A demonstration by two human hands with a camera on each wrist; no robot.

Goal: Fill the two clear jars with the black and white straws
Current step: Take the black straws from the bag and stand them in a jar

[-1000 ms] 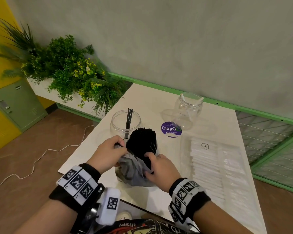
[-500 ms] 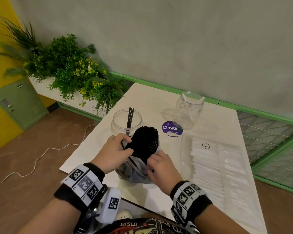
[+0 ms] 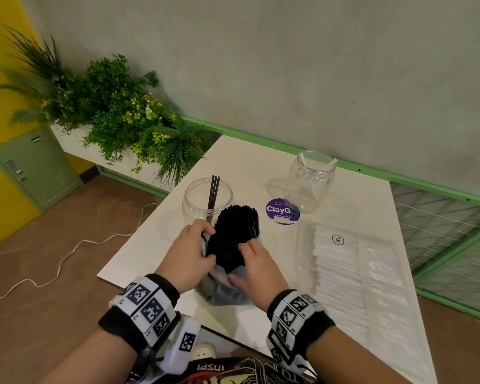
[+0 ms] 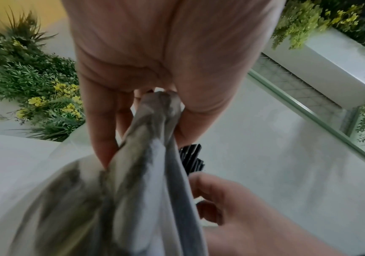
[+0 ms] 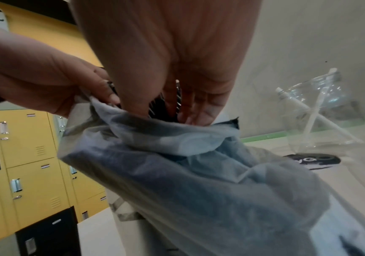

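A white, smooth tabletop [image 3: 261,162] is carrying all items, set against a grey wall with a green rail; brown flooring and yellow lockers [image 5: 30,138] are lying to the left. Nearest, a crumpled translucent plastic bag [image 3: 219,289] is standing upright, holding a dense bundle of thin black straws [image 3: 233,234]. The left hand [image 3: 189,256] is pinching the bag's gathered edge; the right hand [image 3: 257,267] is curling its fingers around the bundle. To the right, wrapped white straws [image 3: 338,273] are lying in clear packaging. Farther back, a clear jar [image 3: 203,198] is holding a few black straws, and a second clear jar [image 3: 311,181] is holding two white straws. A purple ClayGo sticker [image 3: 281,210] is lying between the jars.
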